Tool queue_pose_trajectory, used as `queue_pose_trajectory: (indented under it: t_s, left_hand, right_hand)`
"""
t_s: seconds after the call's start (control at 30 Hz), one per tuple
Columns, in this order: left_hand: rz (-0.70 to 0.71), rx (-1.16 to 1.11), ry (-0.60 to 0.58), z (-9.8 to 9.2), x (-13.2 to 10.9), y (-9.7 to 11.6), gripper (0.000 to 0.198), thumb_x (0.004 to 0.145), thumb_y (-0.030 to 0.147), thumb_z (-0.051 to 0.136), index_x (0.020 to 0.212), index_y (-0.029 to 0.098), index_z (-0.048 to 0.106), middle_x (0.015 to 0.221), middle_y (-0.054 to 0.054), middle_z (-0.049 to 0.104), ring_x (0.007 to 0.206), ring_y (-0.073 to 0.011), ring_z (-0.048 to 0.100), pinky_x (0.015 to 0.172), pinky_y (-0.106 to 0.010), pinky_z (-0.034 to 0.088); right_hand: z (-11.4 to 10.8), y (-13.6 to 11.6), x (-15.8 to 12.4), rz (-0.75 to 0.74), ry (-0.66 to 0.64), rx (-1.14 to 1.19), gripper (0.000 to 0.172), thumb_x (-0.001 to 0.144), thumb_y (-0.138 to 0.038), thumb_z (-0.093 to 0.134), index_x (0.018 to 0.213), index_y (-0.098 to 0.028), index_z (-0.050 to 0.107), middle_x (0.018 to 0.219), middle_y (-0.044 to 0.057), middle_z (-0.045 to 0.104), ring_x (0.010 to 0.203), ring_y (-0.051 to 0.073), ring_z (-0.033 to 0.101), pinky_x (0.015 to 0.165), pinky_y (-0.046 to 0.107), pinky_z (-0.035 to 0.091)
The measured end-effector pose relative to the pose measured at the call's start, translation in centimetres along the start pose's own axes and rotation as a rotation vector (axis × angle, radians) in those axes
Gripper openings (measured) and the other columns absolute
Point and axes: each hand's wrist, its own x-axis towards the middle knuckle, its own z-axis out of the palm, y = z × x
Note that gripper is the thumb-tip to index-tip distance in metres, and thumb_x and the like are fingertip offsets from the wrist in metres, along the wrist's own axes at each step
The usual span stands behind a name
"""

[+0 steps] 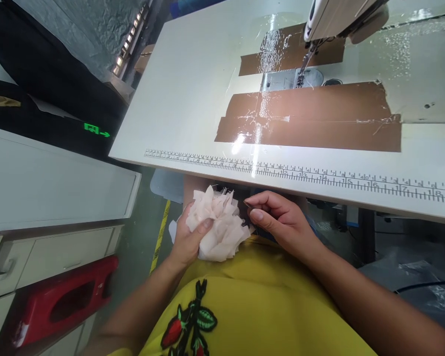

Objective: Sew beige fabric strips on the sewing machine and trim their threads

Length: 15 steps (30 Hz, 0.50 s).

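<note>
My left hand (191, 237) is closed around a pale pink fabric flower (222, 225), its thumb pressed across the ruffled petals. Loose threads stick out at the flower's top edge. To the right of it, my right hand (282, 220) is pinched, thumb against forefinger. A thin dark piece shows at those fingertips, too small to name. Both hands are over my lap, in front of the sewing table's near edge.
The white sewing table (185, 99) spans the view above my hands, with a printed ruler (282, 170) along its edge. A sewing machine (330, 20) stands over brown taped sheets (311, 118). At left are a white cabinet (59, 183) and a red plastic object (66, 301).
</note>
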Motion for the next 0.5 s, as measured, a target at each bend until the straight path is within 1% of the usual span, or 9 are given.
queue_pose_trajectory:
  t_s: [0.07, 0.23, 0.37, 0.43, 0.5]
  left_hand:
    - [-0.003, -0.031, -0.001, -0.2, 0.1, -0.2, 0.042, 0.075, 0.037, 0.070, 0.111, 0.020, 0.059, 0.097, -0.006, 0.067, 0.089, -0.0225, 0.062, 0.077, -0.032, 0.051]
    - [-0.048, -0.091, 0.028, -0.5, 0.5, -0.6, 0.057, 0.072, 0.038, 0.071, 0.124, 0.021, 0.053, 0.099, -0.007, 0.068, 0.088, -0.0240, 0.064, 0.076, -0.033, 0.051]
    - [-0.079, -0.141, 0.019, -0.5, 0.8, -0.7, 0.055, 0.073, 0.036, 0.071, 0.122, 0.021, 0.054, 0.099, -0.007, 0.069, 0.087, -0.0240, 0.065, 0.076, -0.032, 0.051]
    - [-0.068, -0.106, 0.024, -0.3, 0.8, -0.7, 0.049, 0.074, 0.037, 0.070, 0.119, 0.021, 0.056, 0.097, -0.006, 0.068, 0.087, -0.0231, 0.065, 0.076, -0.031, 0.051]
    - [-0.060, -0.032, 0.034, -0.2, 0.7, -0.6, 0.047, 0.075, 0.038, 0.068, 0.117, 0.020, 0.057, 0.099, -0.006, 0.068, 0.090, -0.0229, 0.064, 0.079, -0.031, 0.050]
  right_hand:
    - [-0.1, -0.1, -0.3, 0.008, 0.003, -0.014, 0.023, 0.083, -0.038, 0.061, 0.097, -0.019, 0.061, 0.077, 0.001, 0.060, 0.066, 0.013, 0.055, 0.061, 0.024, 0.048]
    - [-0.2, 0.1, -0.6, -0.010, -0.084, -0.090, 0.025, 0.086, -0.037, 0.057, 0.103, -0.019, 0.060, 0.082, 0.003, 0.061, 0.072, 0.014, 0.057, 0.065, 0.025, 0.048]
    - [-0.1, -0.2, -0.2, -0.038, -0.100, -0.112, 0.031, 0.080, -0.038, 0.065, 0.103, -0.018, 0.060, 0.086, 0.003, 0.064, 0.073, 0.015, 0.058, 0.065, 0.025, 0.048]
    - [0.3, -0.5, 0.1, -0.057, -0.129, -0.129, 0.026, 0.079, -0.036, 0.066, 0.098, -0.018, 0.062, 0.085, 0.003, 0.065, 0.071, 0.015, 0.058, 0.065, 0.025, 0.048]
    - [0.8, -0.9, 0.3, -0.077, -0.175, -0.157, 0.016, 0.083, -0.033, 0.061, 0.087, -0.018, 0.064, 0.080, 0.003, 0.065, 0.069, 0.014, 0.057, 0.064, 0.025, 0.048]
